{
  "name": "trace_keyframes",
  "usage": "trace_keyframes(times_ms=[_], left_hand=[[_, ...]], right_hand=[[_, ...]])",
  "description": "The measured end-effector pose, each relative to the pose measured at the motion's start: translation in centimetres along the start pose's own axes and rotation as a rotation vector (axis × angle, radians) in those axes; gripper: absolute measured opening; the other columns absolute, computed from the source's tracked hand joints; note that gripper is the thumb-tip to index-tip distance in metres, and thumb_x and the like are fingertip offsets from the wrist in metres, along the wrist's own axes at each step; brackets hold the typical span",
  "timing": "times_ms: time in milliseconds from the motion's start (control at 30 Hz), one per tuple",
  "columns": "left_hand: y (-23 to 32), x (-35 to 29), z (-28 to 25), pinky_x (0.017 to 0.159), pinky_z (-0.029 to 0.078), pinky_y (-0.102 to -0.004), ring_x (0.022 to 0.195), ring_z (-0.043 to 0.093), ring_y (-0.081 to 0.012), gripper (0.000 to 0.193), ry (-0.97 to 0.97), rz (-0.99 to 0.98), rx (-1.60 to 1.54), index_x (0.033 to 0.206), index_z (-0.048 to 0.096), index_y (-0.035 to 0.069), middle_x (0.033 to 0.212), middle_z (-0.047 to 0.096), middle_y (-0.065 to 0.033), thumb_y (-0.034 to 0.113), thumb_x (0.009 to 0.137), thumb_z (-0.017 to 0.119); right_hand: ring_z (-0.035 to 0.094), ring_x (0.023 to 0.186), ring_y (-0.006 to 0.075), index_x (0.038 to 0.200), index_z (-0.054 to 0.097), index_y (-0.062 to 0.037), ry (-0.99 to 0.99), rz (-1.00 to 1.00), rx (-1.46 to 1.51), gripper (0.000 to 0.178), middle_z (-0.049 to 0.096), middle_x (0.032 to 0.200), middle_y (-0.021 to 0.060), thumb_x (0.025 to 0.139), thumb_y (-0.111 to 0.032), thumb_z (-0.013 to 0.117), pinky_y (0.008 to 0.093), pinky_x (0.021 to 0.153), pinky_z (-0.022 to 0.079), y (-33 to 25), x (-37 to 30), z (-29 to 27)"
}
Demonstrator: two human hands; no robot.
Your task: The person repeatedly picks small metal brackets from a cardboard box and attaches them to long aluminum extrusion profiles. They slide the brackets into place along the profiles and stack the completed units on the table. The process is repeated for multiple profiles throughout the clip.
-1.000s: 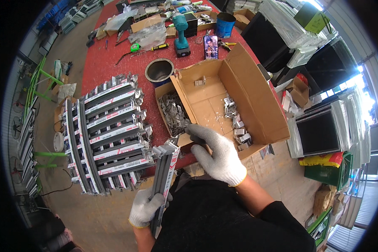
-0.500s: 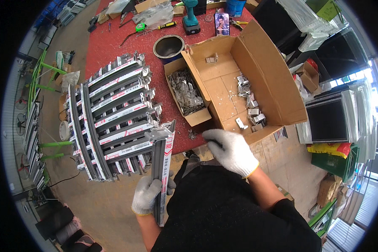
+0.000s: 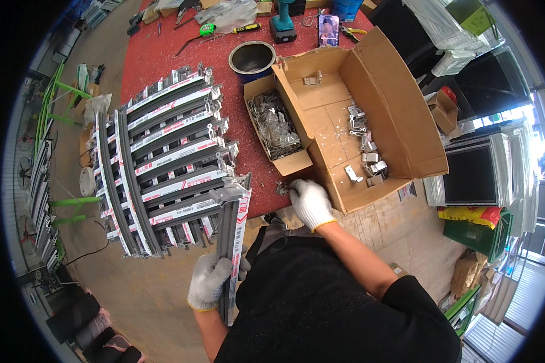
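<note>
My left hand point(image 3: 211, 279), in a pale grey work glove, is closed around a dark metal profile bar point(image 3: 225, 260) with a printed white-and-red film strip. The bar stands steeply tilted in front of my body, a silvery metal corner bracket point(image 3: 229, 192) at its upper end. My right hand point(image 3: 312, 204), gloved alike, is at the table's front edge, fingers curled down beside a few small metal pieces point(image 3: 281, 187). Its fingertips are partly hidden, so what they pinch does not show. Just beyond lies a small carton point(image 3: 293, 163) full of thin metal clips point(image 3: 275, 127).
Similar bars lie crosswise in a stack point(image 3: 169, 163) on the red table point(image 3: 163, 57), left. A large open carton point(image 3: 399, 115) with metal brackets stands right. Farther back are a round tin point(image 3: 252, 59), a cordless drill point(image 3: 283, 24), a phone point(image 3: 329, 30) and pliers point(image 3: 353, 31).
My right hand has moved left and slightly inward to the small metal pieces at the table edge, its fingers curling down. My left hand keeps the bar in nearly the same place.
</note>
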State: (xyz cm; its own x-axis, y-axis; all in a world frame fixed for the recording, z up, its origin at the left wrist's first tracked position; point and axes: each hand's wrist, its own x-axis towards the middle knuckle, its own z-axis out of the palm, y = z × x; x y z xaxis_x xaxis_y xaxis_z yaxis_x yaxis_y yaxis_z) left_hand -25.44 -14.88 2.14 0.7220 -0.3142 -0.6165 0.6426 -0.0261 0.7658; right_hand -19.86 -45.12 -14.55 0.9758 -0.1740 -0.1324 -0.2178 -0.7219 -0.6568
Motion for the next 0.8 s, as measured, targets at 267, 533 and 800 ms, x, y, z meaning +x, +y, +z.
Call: trace_keyframes(times_ms=[267, 533, 800], left_hand=[[-0.7, 0.0, -0.7, 0.078, 0.061, -0.0352, 0.085, 0.077, -0.0243, 0.090, 0.033, -0.022, -0.009, 0.143, 0.064, -0.016, 0.105, 0.080, -0.0206, 0.061, 0.099, 0.079], [-0.1, 0.9, 0.3, 0.081, 0.062, -0.0360, 0.085, 0.074, -0.0202, 0.068, -0.005, 0.011, 0.050, 0.127, 0.074, -0.012, 0.101, 0.080, -0.0156, 0.051, 0.100, 0.073], [-0.6, 1.3, 0.6, 0.078, 0.062, -0.0353, 0.084, 0.077, -0.0242, 0.093, -0.020, 0.000, 0.006, 0.141, 0.065, -0.015, 0.104, 0.080, -0.0209, 0.065, 0.097, 0.082]], right_hand=[[0.076, 0.093, 0.0460, 0.105, 0.080, -0.0064, 0.027, -0.053, -0.139, 0.022, 0.076, 0.098, 0.0234, 0.098, -0.027, 0.077, 0.0568, 0.084, 0.062, -0.6, -0.4, 1.2], [0.079, 0.083, 0.0368, 0.092, 0.072, -0.0070, -0.052, -0.134, -0.477, 0.023, 0.076, 0.090, 0.0184, 0.097, -0.029, 0.073, 0.0512, 0.070, 0.065, -0.6, 0.5, 2.8], [0.077, 0.077, 0.0471, 0.101, 0.066, 0.0000, -0.087, -0.030, -0.227, 0.018, 0.075, 0.085, 0.0281, 0.097, -0.017, 0.071, 0.0575, 0.069, 0.064, -0.9, -0.1, 0.8]])
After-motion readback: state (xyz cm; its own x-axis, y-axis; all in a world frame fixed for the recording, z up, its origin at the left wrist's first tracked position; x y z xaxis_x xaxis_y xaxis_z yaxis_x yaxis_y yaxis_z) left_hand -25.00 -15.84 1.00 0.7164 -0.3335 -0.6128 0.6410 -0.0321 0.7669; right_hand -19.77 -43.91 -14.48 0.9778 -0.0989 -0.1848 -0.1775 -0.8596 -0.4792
